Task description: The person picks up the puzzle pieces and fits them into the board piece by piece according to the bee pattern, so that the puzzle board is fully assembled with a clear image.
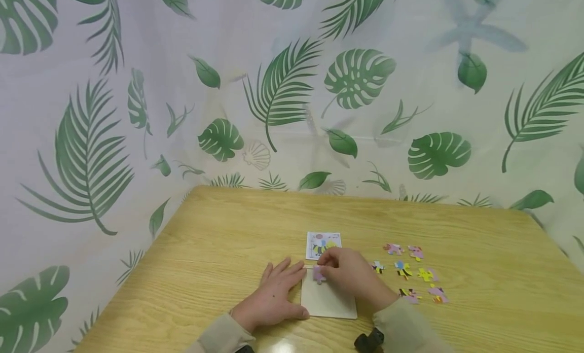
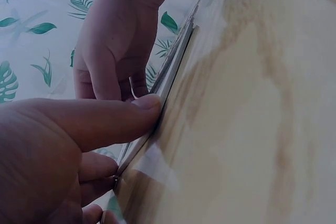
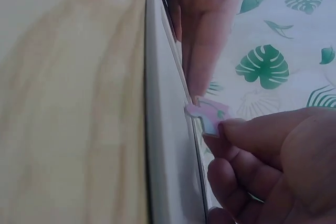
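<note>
A pink puzzle piece [image 1: 319, 275] is pinched between thumb and fingers of the right hand [image 1: 350, 274], at the upper left of a pale square board [image 1: 327, 301]. The right wrist view shows that piece [image 3: 211, 115] in the right hand [image 3: 262, 166], tilted at the board's surface [image 3: 173, 145]. The left hand [image 1: 276, 293] lies with fingers spread at the board's left side, its thumb touching the lower left edge. In the left wrist view the left thumb [image 2: 105, 121] rests against the board's edge, the right hand [image 2: 118, 40] beyond it.
A small picture card [image 1: 315, 244] with a bee lies just behind the board. Several loose puzzle pieces, among them a yellow one [image 1: 426, 275] and a pink one [image 1: 394, 249], are spread on the wooden table [image 1: 219, 241] to the right. A leaf-patterned cloth [image 1: 283, 160] hangs behind.
</note>
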`<action>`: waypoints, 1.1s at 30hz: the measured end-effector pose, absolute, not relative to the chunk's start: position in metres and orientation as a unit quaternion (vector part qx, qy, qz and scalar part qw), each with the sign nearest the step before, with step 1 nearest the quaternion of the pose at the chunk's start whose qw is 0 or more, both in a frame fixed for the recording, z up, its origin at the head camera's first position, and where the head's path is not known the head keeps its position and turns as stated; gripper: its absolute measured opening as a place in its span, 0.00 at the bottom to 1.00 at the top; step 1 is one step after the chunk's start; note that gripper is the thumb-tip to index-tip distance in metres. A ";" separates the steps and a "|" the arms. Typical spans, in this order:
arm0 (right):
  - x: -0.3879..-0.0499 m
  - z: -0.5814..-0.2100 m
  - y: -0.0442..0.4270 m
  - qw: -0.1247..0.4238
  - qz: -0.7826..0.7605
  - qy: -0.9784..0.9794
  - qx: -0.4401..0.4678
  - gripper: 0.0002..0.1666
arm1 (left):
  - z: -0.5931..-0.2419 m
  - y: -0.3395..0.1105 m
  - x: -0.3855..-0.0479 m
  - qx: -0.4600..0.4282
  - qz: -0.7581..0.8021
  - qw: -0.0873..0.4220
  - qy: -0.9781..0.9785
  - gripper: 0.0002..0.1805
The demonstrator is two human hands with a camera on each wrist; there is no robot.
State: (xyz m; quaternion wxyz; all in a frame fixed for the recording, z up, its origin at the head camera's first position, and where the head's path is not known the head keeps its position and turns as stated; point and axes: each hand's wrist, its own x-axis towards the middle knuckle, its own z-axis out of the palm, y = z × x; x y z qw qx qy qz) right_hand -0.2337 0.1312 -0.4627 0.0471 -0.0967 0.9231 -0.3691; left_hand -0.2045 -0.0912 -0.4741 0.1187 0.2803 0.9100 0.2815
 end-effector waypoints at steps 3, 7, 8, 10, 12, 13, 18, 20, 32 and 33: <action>-0.234 -0.464 0.126 0.047 -0.347 0.930 -0.111 0.04 | -0.474 -0.090 -0.205 0.283 0.283 0.117 0.909 0.49; -0.234 -0.470 0.122 0.039 -0.326 0.936 -0.126 0.04 | -0.476 -0.090 -0.203 0.280 0.283 0.116 0.910 0.50; -0.235 -0.472 0.121 0.037 -0.322 0.937 -0.129 0.04 | -0.477 -0.090 -0.202 0.278 0.283 0.116 0.910 0.50; -0.235 -0.474 0.120 0.032 -0.320 0.937 -0.133 0.04 | -0.478 -0.090 -0.201 0.273 0.285 0.119 0.911 0.50; -0.235 -0.477 0.119 0.030 -0.322 0.937 -0.134 0.04 | -0.479 -0.091 -0.201 0.270 0.285 0.122 0.912 0.50; -0.235 -0.477 0.119 0.028 -0.323 0.937 -0.133 0.04 | -0.479 -0.091 -0.201 0.268 0.286 0.124 0.912 0.50; -0.237 -0.478 0.119 0.022 -0.329 0.936 -0.123 0.03 | -0.477 -0.091 -0.203 0.270 0.288 0.122 0.911 0.50; -0.238 -0.479 0.119 0.022 -0.331 0.935 -0.121 0.03 | -0.476 -0.090 -0.203 0.273 0.288 0.120 0.910 0.51; -0.237 -0.480 0.121 0.001 -0.317 0.939 -0.135 0.03 | -0.477 -0.090 -0.204 0.297 0.274 0.109 0.908 0.51; -0.237 -0.479 0.121 -0.002 -0.315 0.939 -0.136 0.03 | -0.476 -0.089 -0.204 0.299 0.273 0.106 0.908 0.51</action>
